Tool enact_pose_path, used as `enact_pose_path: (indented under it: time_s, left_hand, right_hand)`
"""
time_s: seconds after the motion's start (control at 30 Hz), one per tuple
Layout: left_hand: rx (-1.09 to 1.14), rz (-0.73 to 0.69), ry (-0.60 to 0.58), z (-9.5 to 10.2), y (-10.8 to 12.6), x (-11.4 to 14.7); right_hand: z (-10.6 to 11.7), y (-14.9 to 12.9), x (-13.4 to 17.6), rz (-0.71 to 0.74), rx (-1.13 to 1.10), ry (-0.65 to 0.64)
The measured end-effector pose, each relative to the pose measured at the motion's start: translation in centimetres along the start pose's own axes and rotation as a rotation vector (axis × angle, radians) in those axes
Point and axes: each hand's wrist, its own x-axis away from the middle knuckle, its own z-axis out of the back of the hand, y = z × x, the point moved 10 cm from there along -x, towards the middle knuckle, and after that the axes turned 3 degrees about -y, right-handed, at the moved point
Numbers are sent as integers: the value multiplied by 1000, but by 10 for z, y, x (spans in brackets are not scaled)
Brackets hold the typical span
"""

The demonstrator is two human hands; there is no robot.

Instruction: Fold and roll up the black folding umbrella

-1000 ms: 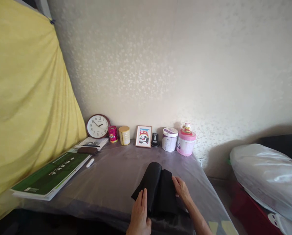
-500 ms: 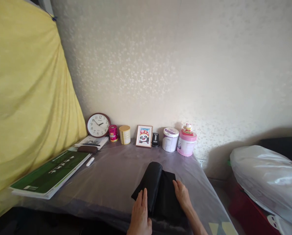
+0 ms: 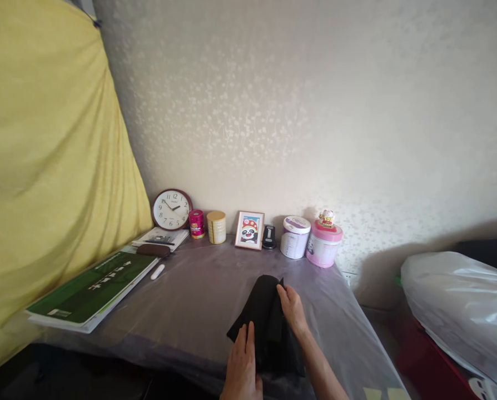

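A black, cloth-like piece (image 3: 259,314) lies folded near the table's front edge, with a thick rolled or folded part on its left; its exact kind I cannot tell. My left hand (image 3: 243,361) rests on its lower left side with fingers stretched out flat. At the upper right, my right hand (image 3: 292,306) pinches the edge of the black cloth and holds it raised, with the fold turned over toward the middle. The lower end of the cloth is dark and hard to make out.
Along the wall stand a clock (image 3: 172,210), a pink tin (image 3: 197,224), a yellow-lidded can (image 3: 217,228), a framed panda picture (image 3: 249,230) and two tubs, purple (image 3: 295,238) and pink (image 3: 324,245). Left lies a green book (image 3: 94,286). A plastic-covered bundle (image 3: 461,311) sits right of the table (image 3: 202,289).
My right hand has carried the cloth's right edge up and leftward, folding it over toward the thick part. My left hand stays pressed on the left side. The view has shifted slightly.
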Motion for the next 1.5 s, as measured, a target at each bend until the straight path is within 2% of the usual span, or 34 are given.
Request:
enact_pose_path:
  time_s: [0.1, 0.27, 0.47, 0.63, 0.8, 0.83, 0.9, 1.0, 1.07, 1.13, 1.23, 1.33, 1.4, 1.5]
  left_hand:
    - [-9, 15, 6, 0, -1, -1]
    - [17, -37, 29, -1, -1, -3]
    - [-15, -28, 39, -2, -5, -6]
    - [-29, -24, 24, -3, -11, -5]
    - [-46, -37, 21, -9, -29, 2]
    - [-55, -34, 60, -6, -31, 4]
    - [-97, -39, 224, 8, -29, 10]
    - [-191, -145, 455, 25, -4, 18]
    - [-270, -243, 523, 24, 16, 18]
    - [-336, -258, 551, 18, 24, 13]
    - [-353, -183, 513, 6, 15, 2]
    - [-248, -107, 336, -9, 0, -10]
    - [-165, -53, 222, -16, -7, -15]
    - [-97, -19, 158, -17, -9, -17]
  right_hand:
    - [-18, -2, -6, -34, 43, -29]
    - [-45, 2, -11, -76, 102, -89]
    - [-70, 7, -9, -120, 150, -238]
    - [-83, 3, -2, -106, 150, -372]
    - [-86, -13, 7, -8, 119, -443]
    - [-86, -16, 9, 12, 115, -453]
    - [-85, -22, 13, 45, 109, -472]
    - [-85, -29, 21, 86, 108, -504]
    - [-83, -37, 27, 140, 103, -519]
    - [-78, -45, 34, 229, 105, -523]
    - [-67, -55, 47, 413, 137, -503]
    - [-60, -58, 57, 585, 168, -489]
    - [-61, -54, 57, 648, 198, -498]
    - [-71, -45, 43, 662, 254, -513]
